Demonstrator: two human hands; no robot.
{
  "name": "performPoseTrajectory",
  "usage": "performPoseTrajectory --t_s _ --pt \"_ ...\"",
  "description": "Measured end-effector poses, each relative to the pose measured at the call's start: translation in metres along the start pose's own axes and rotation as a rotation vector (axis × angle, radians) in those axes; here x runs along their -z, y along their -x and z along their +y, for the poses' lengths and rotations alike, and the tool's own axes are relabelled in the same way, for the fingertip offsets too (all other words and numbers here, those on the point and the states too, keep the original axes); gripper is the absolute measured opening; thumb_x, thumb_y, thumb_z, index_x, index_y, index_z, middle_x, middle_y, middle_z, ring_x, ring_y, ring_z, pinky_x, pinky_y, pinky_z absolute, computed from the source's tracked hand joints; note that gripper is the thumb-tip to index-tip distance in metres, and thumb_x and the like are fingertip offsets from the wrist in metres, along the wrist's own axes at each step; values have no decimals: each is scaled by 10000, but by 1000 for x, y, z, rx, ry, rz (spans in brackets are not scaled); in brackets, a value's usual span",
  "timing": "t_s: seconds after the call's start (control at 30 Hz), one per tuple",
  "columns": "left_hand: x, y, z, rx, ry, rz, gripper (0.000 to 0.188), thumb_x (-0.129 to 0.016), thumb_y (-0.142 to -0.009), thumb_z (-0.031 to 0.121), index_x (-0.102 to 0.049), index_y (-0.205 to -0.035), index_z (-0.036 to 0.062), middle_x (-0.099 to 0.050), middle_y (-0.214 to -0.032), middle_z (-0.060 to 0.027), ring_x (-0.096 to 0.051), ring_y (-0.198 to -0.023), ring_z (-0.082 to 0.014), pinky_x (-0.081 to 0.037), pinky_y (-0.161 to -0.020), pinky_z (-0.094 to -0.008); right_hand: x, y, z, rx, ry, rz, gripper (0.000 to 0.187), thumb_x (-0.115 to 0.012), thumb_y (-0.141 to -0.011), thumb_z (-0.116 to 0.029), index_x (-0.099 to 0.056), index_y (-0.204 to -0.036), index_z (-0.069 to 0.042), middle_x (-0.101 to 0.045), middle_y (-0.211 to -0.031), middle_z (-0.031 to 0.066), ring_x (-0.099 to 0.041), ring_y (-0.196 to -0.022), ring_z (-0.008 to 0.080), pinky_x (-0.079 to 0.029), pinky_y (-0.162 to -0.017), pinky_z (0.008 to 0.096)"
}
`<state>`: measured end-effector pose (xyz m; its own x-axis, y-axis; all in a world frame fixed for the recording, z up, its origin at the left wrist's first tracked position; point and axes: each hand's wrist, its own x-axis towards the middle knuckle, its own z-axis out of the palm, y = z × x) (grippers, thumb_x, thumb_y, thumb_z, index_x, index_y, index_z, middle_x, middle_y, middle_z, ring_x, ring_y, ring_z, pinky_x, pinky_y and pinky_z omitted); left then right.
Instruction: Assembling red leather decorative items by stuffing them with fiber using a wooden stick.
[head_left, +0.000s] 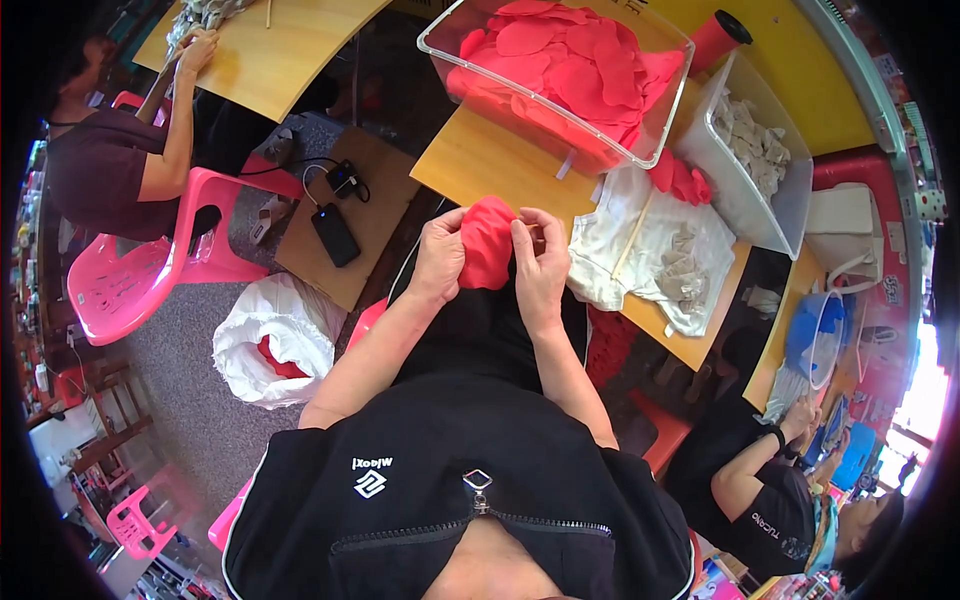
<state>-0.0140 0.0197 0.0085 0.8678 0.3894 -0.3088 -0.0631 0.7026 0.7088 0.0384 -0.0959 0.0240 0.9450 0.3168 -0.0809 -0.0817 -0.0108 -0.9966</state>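
Black jacket [430, 470], six o'clock; left hand [441, 258] gripping red fabric [487, 245], right hand [541, 262] pinching edge; clear bin [673, 108], one; pink chair [125, 300], nine.

Your bare left forearm [370, 350] slants up and to the right, while your bare right forearm [572, 385] rises more steeply, leaning left. Both elbows are bent, bringing your hands near each other in front of you, apart and roughly level. Your left hand [441, 255] is closed in a pinch, fingers curled inward. Your right hand [541, 255] points upward, fingers bent, thumb toward the left hand.
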Motion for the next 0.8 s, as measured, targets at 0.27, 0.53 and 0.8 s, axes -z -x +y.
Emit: performPoseTrajectory --t_s 0.27,0.53,0.8 --pt "-3 -10 -3 -209 -96 118 127 -654 -852 63 -629 -947 -19 -656 -857 -45 -613 -749 -93 -510 -673 -226 -11 -1 -3 511 451 47 305 -747 -751 -63 -651 -1039 -32 -600 -955 77 -548 -759 144 -450 -658 248" --pt "-9 -13 -14 -357 -217 167 95 -606 -864 27 -596 -947 -18 -638 -900 -47 -590 -791 -93 -493 -710 -232 -21 3 7 177 170 26 197 -708 -786 -37 -658 -973 0 -613 -922 99 -583 -735 129 -477 -684 240" --pt "-2 -11 -17 -372 -347 144 126 -556 -854 -32 -598 -973 -26 -629 -904 -51 -583 -794 -82 -478 -708 -216 -21 -12 10 255 242 30 78 -640 -851 -40 -627 -865 35 -613 -844 85 -587 -760 146 -465 -688 242"
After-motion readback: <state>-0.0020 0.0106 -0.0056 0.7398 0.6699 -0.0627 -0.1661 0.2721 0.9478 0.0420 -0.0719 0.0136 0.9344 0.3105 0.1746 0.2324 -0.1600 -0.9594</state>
